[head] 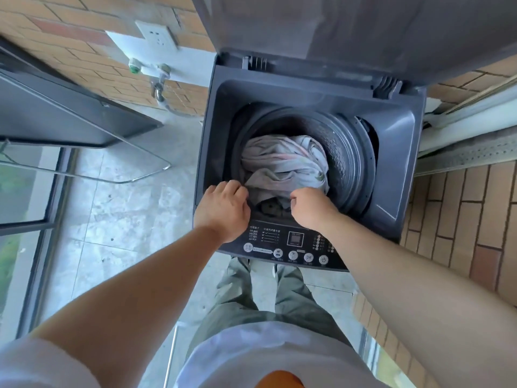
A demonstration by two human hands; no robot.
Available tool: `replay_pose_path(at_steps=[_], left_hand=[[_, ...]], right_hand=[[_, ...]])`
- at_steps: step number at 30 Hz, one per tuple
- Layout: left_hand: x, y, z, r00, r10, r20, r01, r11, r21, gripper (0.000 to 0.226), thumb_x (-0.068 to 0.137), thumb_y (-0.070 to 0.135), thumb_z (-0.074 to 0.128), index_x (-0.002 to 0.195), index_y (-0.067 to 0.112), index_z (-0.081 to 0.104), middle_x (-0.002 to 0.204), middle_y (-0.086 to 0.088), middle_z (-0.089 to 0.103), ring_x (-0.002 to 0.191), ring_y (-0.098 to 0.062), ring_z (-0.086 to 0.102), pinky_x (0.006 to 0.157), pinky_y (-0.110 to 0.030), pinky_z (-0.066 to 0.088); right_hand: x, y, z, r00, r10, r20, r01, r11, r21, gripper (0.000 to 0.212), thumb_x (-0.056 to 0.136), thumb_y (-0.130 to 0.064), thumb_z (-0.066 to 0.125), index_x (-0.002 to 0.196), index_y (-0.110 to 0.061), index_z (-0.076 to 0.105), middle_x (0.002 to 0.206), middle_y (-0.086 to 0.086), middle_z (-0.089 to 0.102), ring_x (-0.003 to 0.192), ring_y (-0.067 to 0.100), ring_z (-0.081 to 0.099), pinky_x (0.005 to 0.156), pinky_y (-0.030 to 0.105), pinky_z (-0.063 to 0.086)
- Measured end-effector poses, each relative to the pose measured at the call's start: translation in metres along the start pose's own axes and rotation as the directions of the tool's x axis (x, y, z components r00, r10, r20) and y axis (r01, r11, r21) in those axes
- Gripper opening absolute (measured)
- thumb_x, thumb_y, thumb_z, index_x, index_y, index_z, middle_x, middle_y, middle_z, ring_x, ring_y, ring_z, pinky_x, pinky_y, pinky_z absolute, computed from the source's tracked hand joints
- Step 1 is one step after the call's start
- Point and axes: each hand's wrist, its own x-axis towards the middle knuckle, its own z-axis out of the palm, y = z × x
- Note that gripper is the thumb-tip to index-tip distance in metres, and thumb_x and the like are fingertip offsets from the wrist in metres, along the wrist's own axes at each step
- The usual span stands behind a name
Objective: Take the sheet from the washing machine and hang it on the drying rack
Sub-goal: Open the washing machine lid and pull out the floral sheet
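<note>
1. The sheet (284, 166) lies bunched in a twisted heap inside the drum (347, 152) of the top-loading washing machine (397, 152), pale grey with faint pink streaks, piled toward the near left of the drum opening.
2. Both hands are at the near edge of the heap. The left hand (223, 210) sits at the near left rim of the opening, fingers curled down toward the cloth; whether they have pinched fabric cannot be told, since the fingertips are hidden.
3. The right hand (310, 205) is clenched into a fist on the near fold of the sheet, apparently grasping it.
4. The step in hand is judged to be the first one: taking hold of the sheet to draw it out. Nothing of it has cleared the rim yet.
5. The next move would call for a firm hold with both hands and a lift up and toward the person, enough to free the twisted bulk from the drum without dragging it over the control panel (291, 243).
6. The lid (349, 29) stands raised at the far side.
7. A thin metal frame (140, 179), possibly the drying rack, shows to the left above the tiled floor (120, 214).
</note>
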Motion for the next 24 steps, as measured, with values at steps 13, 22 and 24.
replay_pose_path(at_steps=[13, 22, 24], left_hand=[[-0.002, -0.001, 0.007, 0.996, 0.004, -0.094, -0.007, 1.000, -0.023, 0.025, 0.083, 0.025, 0.042, 0.085, 0.015, 0.065, 0.086, -0.001, 0.064, 0.077, -0.027, 0.056, 0.069, -0.038, 0.044], [-0.004, -0.002, 0.008, 0.994, 0.010, -0.104, -0.011, 1.000, -0.012, 0.027, 0.085, 0.027, 0.039, 0.084, 0.016, 0.064, 0.084, -0.001, 0.063, 0.077, -0.027, 0.056, 0.070, -0.038, 0.044], [-0.004, -0.001, 0.006, 0.997, 0.003, -0.077, -0.004, 1.000, -0.003, 0.029, 0.084, 0.028, 0.038, 0.086, 0.017, 0.064, 0.086, 0.000, 0.064, 0.079, -0.026, 0.057, 0.072, -0.039, 0.045]], right_hand=[[0.065, -0.011, 0.020, 0.945, 0.074, 0.318, 0.062, 0.916, -0.397, 0.060, 0.098, -0.022, 0.049, 0.156, -0.017, 0.034, 0.169, 0.001, 0.003, 0.155, 0.031, 0.002, 0.124, 0.048, 0.013], [0.040, -0.014, 0.003, 0.998, 0.034, -0.056, -0.044, 0.979, -0.201, 0.025, 0.092, -0.026, 0.062, 0.115, -0.016, 0.068, 0.115, 0.011, 0.065, 0.109, 0.034, 0.060, 0.091, 0.038, 0.050], [0.025, -0.012, -0.008, 0.992, 0.033, -0.122, -0.040, 0.997, -0.058, 0.030, 0.095, -0.028, 0.062, 0.122, -0.016, 0.057, 0.122, 0.010, 0.063, 0.115, 0.033, 0.058, 0.089, 0.039, 0.052]])
